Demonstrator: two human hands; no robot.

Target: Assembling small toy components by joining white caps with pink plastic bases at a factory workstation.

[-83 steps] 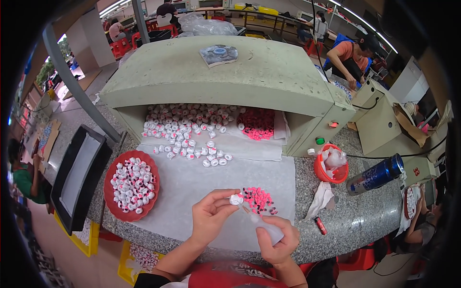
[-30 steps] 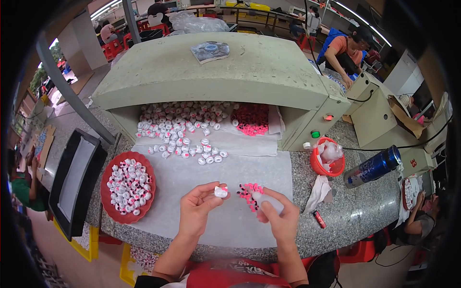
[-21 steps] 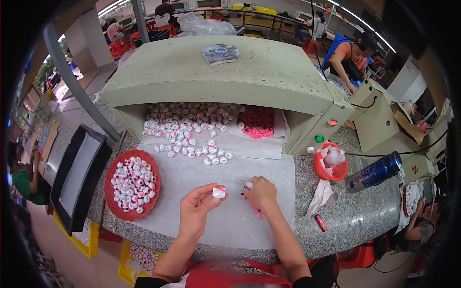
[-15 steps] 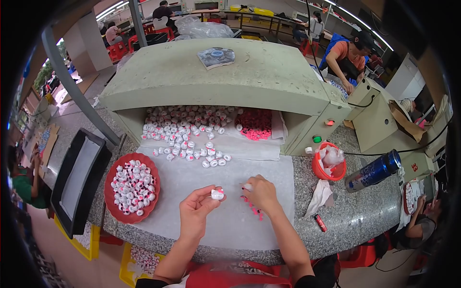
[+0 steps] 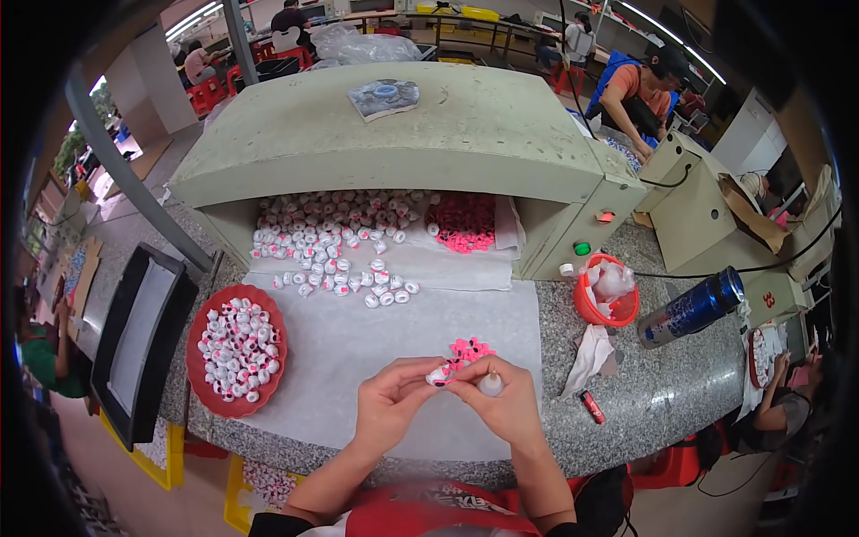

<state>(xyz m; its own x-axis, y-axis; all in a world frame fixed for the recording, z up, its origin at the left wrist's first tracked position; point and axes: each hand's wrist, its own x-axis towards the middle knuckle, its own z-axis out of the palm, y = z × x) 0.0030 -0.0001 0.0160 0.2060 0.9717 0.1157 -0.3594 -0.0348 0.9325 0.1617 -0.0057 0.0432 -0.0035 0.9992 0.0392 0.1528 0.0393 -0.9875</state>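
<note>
Between the fingertips of my left hand (image 5: 394,403) is a small white bead-like figure (image 5: 438,375) with pink and dark marks. My right hand (image 5: 503,407) meets it there, thumb and finger closed at the figure's side. Tucked in that same right hand is a small whitish squeeze bottle (image 5: 490,385) with a thin tip pointing up. Just beyond my fingers lies a little pile of bright pink pieces (image 5: 471,350) on the white sheet (image 5: 358,331). Part of the figure is hidden by my fingers.
A red scalloped bowl (image 5: 199,394) of white figures stands at left, beside a black tray (image 5: 106,394). Ahead, a pale green box-shaped machine (image 5: 376,148) holds figures and pink pieces. At right are an orange basket (image 5: 626,313), a blue bottle (image 5: 689,309) and a red tube (image 5: 592,407).
My hands have come together, the left moving right with the white figure. My right hand has drawn back from the pink pieces, which now lie in a tighter pile.
</note>
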